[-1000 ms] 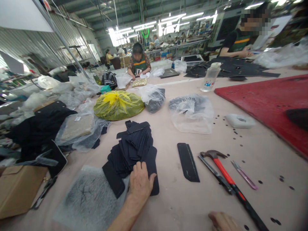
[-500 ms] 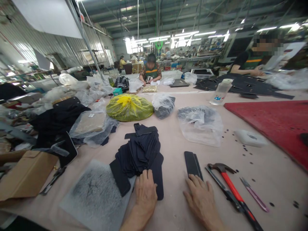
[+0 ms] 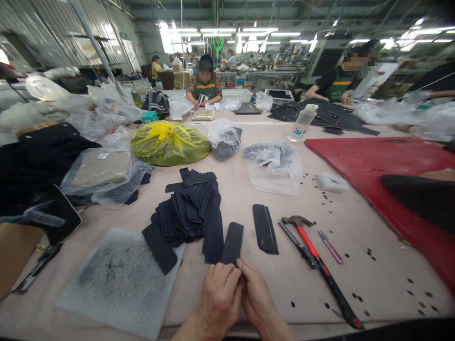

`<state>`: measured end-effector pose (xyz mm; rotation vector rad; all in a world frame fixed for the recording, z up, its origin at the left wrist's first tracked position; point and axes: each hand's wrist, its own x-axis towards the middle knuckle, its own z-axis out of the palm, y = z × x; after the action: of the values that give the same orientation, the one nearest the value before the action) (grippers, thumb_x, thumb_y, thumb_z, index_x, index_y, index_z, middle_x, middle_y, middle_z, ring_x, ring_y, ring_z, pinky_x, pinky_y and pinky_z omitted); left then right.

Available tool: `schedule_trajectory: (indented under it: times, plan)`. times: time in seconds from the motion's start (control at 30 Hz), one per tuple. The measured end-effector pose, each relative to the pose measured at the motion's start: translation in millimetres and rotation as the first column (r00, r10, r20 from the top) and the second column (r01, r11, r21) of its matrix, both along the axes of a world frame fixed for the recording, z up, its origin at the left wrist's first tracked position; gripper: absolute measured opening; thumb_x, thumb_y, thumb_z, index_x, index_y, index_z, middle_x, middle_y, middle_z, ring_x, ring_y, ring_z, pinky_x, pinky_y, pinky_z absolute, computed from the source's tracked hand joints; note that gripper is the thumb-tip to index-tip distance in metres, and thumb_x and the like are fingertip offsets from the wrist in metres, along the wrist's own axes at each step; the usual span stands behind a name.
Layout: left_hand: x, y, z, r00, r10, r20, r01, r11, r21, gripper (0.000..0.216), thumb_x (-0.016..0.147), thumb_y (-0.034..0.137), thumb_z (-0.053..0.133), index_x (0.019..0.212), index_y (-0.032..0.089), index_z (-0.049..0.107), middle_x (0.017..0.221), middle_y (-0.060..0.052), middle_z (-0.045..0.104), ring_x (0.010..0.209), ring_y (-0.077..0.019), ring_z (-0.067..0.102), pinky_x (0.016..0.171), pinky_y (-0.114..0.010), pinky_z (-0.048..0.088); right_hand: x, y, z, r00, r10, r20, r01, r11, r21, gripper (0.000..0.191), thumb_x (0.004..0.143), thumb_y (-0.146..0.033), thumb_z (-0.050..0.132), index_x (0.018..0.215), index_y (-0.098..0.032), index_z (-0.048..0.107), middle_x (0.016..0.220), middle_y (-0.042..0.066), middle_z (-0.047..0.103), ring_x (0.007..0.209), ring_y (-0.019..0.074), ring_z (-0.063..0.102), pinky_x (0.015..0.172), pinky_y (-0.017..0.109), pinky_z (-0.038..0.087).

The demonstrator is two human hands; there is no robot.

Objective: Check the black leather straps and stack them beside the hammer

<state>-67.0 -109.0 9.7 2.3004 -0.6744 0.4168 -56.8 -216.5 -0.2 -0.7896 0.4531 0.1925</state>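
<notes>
Close to the table's front edge, my left hand [image 3: 221, 294] and my right hand [image 3: 259, 296] are together, fingers closed on the near end of a flat black fabric piece [image 3: 233, 240] with rounded corners. Its far end points away from me. Just beyond and to the left lies a fanned heap of similar dark pieces [image 3: 190, 208]. Two stacked black pieces [image 3: 265, 228] rest apart on the right. A grey, scuffed translucent board [image 3: 121, 279] lies left of my hands, one dark piece overlapping its corner. My fingertips hide the near end of the held piece.
To the right lie a claw hammer [image 3: 320, 265], a black-handled cutter [image 3: 298, 244], pink snips [image 3: 331, 247] and scattered black discs. Farther back are a yellow bag [image 3: 169, 144], clear plastic bags, a bottle [image 3: 303, 123] and a red board [image 3: 369, 166]. Co-workers sit across the table.
My right hand has left the stacked pieces on the right and joined my left hand. Both now hold one black piece, lifted at the heap's near right side. The view has shifted right.
</notes>
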Motion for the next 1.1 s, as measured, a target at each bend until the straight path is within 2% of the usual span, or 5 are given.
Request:
schedule_trajectory:
  times: [0.17, 0.43, 0.67, 0.87, 1.1]
  plan:
    - [-5.0, 2.3, 8.4, 0.949, 0.101, -0.298, -0.191, 0.937, -0.292, 0.008, 0.087, 0.019, 0.054, 0.090, 0.018, 0.061, 0.085, -0.006, 0.066, 0.080, -0.0199, 0.061, 0.074, -0.033, 0.046, -1.5, -15.7, 7.1, 0.999, 0.049, 0.017, -0.050, 0.998, 0.038, 0.025, 0.070, -0.024, 0.080, 0.093, -0.014, 0.073, 0.081, 0.005, 0.073, 0.078, 0.0208, 0.065, 0.073, 0.030, 0.051]
    - [11.1, 4.9, 15.0, 0.378, -0.156, -0.913, -0.454, 0.828, -0.329, 0.019, 0.076, 0.031, 0.064, 0.082, 0.013, 0.062, 0.061, -0.002, 0.063, 0.055, -0.0141, 0.057, 0.053, -0.024, 0.043, -8.2, -16.2, 8.8, 1.000, 0.015, -0.009, -0.015, 0.999, -0.040, 0.032, 0.070, -0.039, 0.080, 0.089, -0.015, 0.072, 0.087, 0.009, 0.073, 0.081, 0.0264, 0.066, 0.068, 0.036, 0.053]
    - [2.5, 3.7, 11.6, 0.387, -0.289, -0.876, -0.542, 0.697, -0.469, 0.028, 0.076, 0.037, 0.066, 0.083, 0.010, 0.062, 0.054, -0.002, 0.063, 0.047, -0.0114, 0.053, 0.048, -0.021, 0.042, -11.5, -25.6, -2.3, 0.993, -0.102, -0.064, 0.073, 0.931, -0.357, 0.042, 0.066, -0.037, 0.084, 0.095, -0.017, 0.061, 0.072, 0.000, 0.065, 0.060, 0.0160, 0.056, 0.054, 0.026, 0.044]
    - [2.8, 9.6, 12.3, 0.439, -0.330, -0.836, -0.503, 0.681, -0.532, 0.033, 0.083, 0.042, 0.063, 0.083, 0.009, 0.063, 0.053, -0.004, 0.065, 0.045, -0.0113, 0.054, 0.048, -0.021, 0.042, -12.1, -42.8, 21.0, 0.926, 0.281, 0.253, 0.118, 0.421, -0.899, 0.007, 0.086, -0.024, 0.061, 0.081, -0.020, 0.062, 0.069, -0.001, 0.055, 0.060, 0.0150, 0.051, 0.058, 0.028, 0.040]
    - [1.4, 10.0, 9.8, 0.497, -0.260, -0.828, -0.441, 0.746, -0.499, 0.028, 0.086, 0.038, 0.058, 0.083, 0.011, 0.063, 0.053, -0.001, 0.061, 0.044, -0.0097, 0.050, 0.047, -0.019, 0.039, -20.1, -33.4, 37.7, 0.811, 0.527, 0.252, 0.183, 0.180, -0.967, 0.021, 0.095, -0.015, 0.044, 0.083, -0.018, 0.061, 0.073, 0.004, 0.057, 0.067, 0.0181, 0.057, 0.063, 0.030, 0.040]
